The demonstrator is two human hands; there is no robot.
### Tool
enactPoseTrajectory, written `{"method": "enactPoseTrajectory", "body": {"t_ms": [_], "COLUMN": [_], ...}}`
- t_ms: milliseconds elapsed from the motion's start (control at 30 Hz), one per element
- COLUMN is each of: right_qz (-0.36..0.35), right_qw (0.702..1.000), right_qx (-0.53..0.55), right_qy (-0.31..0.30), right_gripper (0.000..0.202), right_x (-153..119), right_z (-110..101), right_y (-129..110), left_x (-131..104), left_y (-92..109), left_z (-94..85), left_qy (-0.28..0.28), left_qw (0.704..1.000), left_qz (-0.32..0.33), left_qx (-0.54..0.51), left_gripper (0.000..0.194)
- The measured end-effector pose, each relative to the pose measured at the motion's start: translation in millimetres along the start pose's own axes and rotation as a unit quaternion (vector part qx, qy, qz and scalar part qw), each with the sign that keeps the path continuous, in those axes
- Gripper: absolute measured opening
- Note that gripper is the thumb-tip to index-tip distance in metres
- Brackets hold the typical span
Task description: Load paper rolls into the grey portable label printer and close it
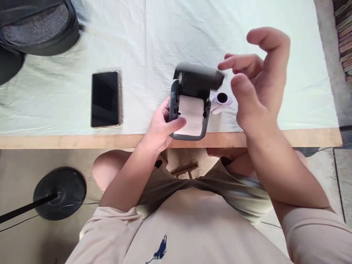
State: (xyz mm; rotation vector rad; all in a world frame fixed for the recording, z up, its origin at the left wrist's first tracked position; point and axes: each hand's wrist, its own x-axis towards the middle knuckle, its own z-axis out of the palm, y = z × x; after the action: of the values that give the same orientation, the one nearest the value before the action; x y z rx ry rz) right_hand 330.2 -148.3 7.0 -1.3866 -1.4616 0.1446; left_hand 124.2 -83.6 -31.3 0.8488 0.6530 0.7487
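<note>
A small dark grey device [206,132] with its black lid [196,79] raised is held in my left hand [165,124], the thumb lying over the white paper roll [192,115] inside. The lid is smeared by motion. My right hand [260,80] is in the air to the right of the lid, fingers apart and curved, with nothing in it. Between the device and my right hand, a white and lilac roll [220,102] with a dark round end lies on the cloth.
A phone-like slab [105,99] with a black face lies left on the pale cloth [132,47]. A black bag-like object [41,27] fills the far left corner. The table's wooden edge [121,141] runs in front of me. Below left stands a round black base [60,192].
</note>
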Motion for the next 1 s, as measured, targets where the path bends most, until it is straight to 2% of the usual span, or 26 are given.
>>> {"method": "enactPoseTrajectory", "body": {"t_ms": [67,133,267,367,500,600,800,867,1000], "right_qz": [-0.013,-0.027,-0.009,-0.003,-0.026,-0.051,-0.082,-0.091,-0.087], "right_qw": [1.0,0.998,0.984,0.973,0.965,0.962,0.972,0.974,0.972], "right_qx": [0.002,-0.008,-0.057,-0.078,-0.11,-0.119,-0.146,-0.137,-0.119], "right_qy": [-0.012,-0.054,-0.171,-0.218,-0.238,-0.241,-0.166,-0.153,-0.183], "right_gripper": [0.036,0.033,0.038,0.04,0.045,0.046,0.036,0.034,0.045], "right_x": [-0.9,-1.5,-0.9,-1.8,-6.3,-7.2,-4.1,-3.7,-3.7], "right_z": [-2.1,-4.3,-4.1,-0.8,1.4,0.8,-1.1,-2.7,-7.5], "right_y": [1.4,-1.4,-19.0,-33.8,-37.3,-29.5,-19.0,-18.3,-20.0], "left_x": [0.4,0.4,-2.1,-5.0,-7.4,-7.1,-0.6,2.1,4.2], "left_y": [-1.9,-3.3,-3.4,-2.0,-1.5,-0.5,5.9,5.9,3.3], "left_z": [-1.7,-2.9,-2.4,-1.1,-1.5,-0.1,7.5,8.7,10.0], "left_qy": [-0.002,-0.007,-0.034,-0.05,-0.042,-0.036,-0.028,-0.009,0.037], "left_qw": [1.0,1.0,0.999,0.998,0.997,0.997,0.992,0.989,0.988], "left_qz": [0.009,0.015,0.017,0.008,0.003,-0.001,-0.042,-0.049,-0.025], "left_qx": [-0.003,-0.007,-0.023,-0.03,-0.058,-0.07,-0.12,-0.137,-0.148], "left_gripper": [0.048,0.054,0.061,0.057,0.05,0.054,0.045,0.035,0.023]}}
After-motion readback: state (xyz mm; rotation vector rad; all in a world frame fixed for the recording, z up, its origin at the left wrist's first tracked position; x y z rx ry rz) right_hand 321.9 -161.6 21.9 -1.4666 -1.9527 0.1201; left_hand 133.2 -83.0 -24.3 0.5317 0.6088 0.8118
